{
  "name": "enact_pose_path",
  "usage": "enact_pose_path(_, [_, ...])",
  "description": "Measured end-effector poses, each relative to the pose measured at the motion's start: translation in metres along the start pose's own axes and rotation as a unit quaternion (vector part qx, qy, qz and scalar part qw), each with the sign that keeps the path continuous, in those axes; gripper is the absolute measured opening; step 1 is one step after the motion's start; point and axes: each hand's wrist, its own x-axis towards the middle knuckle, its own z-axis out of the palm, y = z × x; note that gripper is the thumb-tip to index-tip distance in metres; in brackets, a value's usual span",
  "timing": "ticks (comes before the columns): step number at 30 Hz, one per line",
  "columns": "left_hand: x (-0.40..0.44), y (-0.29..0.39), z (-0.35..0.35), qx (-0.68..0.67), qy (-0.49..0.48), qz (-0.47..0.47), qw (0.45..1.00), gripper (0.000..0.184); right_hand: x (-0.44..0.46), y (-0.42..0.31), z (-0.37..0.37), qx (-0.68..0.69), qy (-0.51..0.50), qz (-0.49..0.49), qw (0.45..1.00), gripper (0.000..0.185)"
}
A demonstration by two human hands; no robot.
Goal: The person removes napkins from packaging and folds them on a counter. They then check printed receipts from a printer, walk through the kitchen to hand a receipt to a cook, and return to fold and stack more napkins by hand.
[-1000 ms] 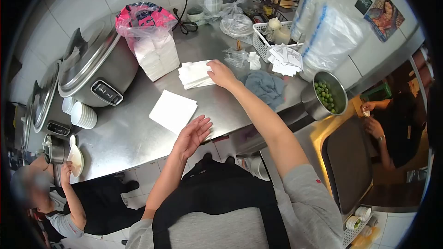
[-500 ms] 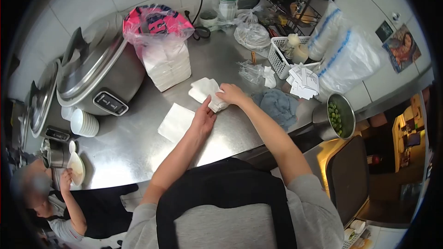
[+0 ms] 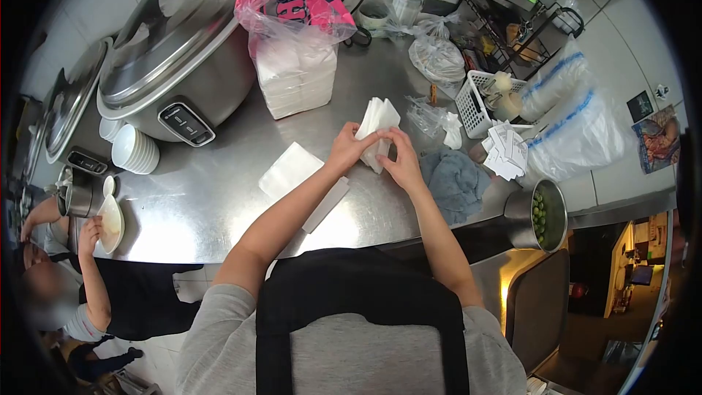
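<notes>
Several folded white napkins [image 3: 379, 118] stand on edge in a bundle above the steel counter, held between my hands. My left hand [image 3: 351, 148] grips the bundle's left side, the thumb reaching across its front. On the right, my right hand [image 3: 401, 161] is closed on the same bundle, thumb and fingers pinching its edge. Flat on the counter under my left forearm lie more white napkins [image 3: 287, 170], partly hidden by the arm. A narrow folded white piece [image 3: 326, 205] shows on the forearm's near side.
Behind the hands stands a plastic-wrapped napkin stack [image 3: 296, 77]. Rice cookers [image 3: 175, 66] and stacked white bowls [image 3: 136, 150] are on the left. To the right are a grey-blue cloth [image 3: 455, 183], a white basket [image 3: 474, 106] and a pot of green limes [image 3: 537, 212]. A co-worker's hand [image 3: 91, 234] touches a bowl at far left.
The napkin bundle has gone from lying low and slanted to standing upright between both hands. My left hand has moved up the bundle. The narrow folded piece now shows beside my forearm.
</notes>
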Motion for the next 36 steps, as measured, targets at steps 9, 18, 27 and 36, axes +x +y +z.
enact_pose_path(9, [-0.013,0.003,-0.009,-0.162,-0.102,0.056,0.98,0.067,0.011,0.008,0.007,0.428,0.038,0.216,0.877,0.057])
enact_pose_path(18, [-0.02,0.001,0.001,-0.053,-0.094,0.235,0.966,0.094,0.005,-0.015,0.005,0.406,-0.03,0.107,0.907,0.103])
enact_pose_path(27, [-0.023,0.011,0.004,-0.1,-0.073,0.245,0.961,0.091,0.01,-0.03,0.004,0.419,0.022,0.066,0.906,0.107])
enact_pose_path(36, [-0.029,0.018,0.002,-0.126,-0.083,0.234,0.96,0.078,0.016,-0.022,0.015,0.454,0.079,0.076,0.884,0.078])
